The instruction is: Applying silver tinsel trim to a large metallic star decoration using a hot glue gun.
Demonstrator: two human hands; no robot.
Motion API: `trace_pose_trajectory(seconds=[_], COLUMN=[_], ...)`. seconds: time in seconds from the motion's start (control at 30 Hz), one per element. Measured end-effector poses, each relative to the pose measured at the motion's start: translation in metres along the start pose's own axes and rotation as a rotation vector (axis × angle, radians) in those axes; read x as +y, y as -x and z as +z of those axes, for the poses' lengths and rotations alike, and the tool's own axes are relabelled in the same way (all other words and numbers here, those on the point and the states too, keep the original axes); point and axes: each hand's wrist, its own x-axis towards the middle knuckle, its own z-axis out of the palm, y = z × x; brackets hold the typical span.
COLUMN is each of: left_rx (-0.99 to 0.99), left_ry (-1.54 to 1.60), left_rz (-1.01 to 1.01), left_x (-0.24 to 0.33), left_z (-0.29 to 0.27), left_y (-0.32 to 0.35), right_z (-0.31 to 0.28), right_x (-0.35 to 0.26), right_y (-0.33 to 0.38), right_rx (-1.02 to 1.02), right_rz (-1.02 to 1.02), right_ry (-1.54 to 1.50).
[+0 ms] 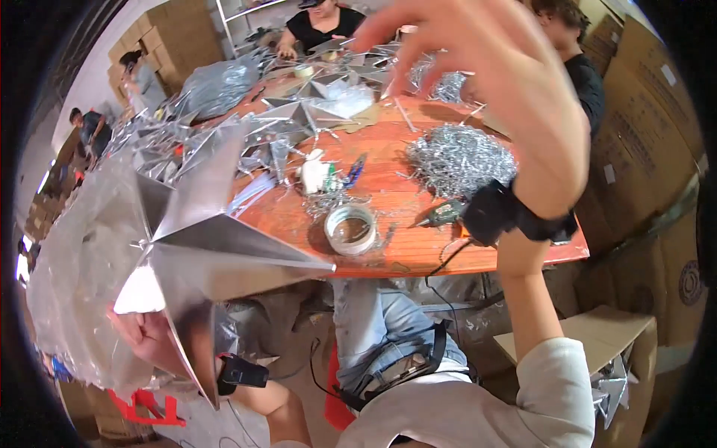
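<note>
A large shiny silver star decoration (pixel 216 243) with folded points is held up on the left, over the table's near edge. My left hand (pixel 142 334) grips it from behind by its lower part, and the star hides some of the fingers. Raised high at the upper right, my right hand (pixel 500 67) is close to the camera, with fingers spread and blurred. I see nothing held in it. Below that hand lies a heap of silver tinsel strands (pixel 461 158). A glue gun (pixel 444 214) rests beside my right wrist.
On the orange-red wooden table (pixel 299 233) are a tape roll (pixel 331 240), blue-handled cutters (pixel 357 170), white sticks (pixel 252 193) and more silver stars (pixel 280 119). Clear plastic sheeting (pixel 82 276) hangs at left. Cardboard boxes (pixel 642 127) stand at right. Other people sit around the table.
</note>
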Motion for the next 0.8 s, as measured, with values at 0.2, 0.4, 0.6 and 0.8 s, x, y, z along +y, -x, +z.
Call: trace_pose_trajectory(seconds=[0.2, 0.4, 0.6, 0.8], left_rx=[0.611, 0.305, 0.365, 0.431], left_ry=[-0.432, 0.493, 0.560, 0.255], left_rz=[0.043, -0.195, -0.431, -0.545], left_x=[-0.024, -0.058, -0.120, -0.134], left_z=[0.102, 0.145, 0.160, 0.154], left_y=[0.007, 0.024, 0.060, 0.103], right_z=[-0.027, -0.065, -0.058, -0.036], right_x=[-0.023, 0.008, 0.091, 0.111], right_y=[0.093, 0.180, 0.239, 0.249], right_rx=[0.510, 0.420, 0.334, 0.161], right_rz=[0.223, 0.593, 0.706, 0.826], right_ry=[0.214, 0.214, 0.611, 0.683])
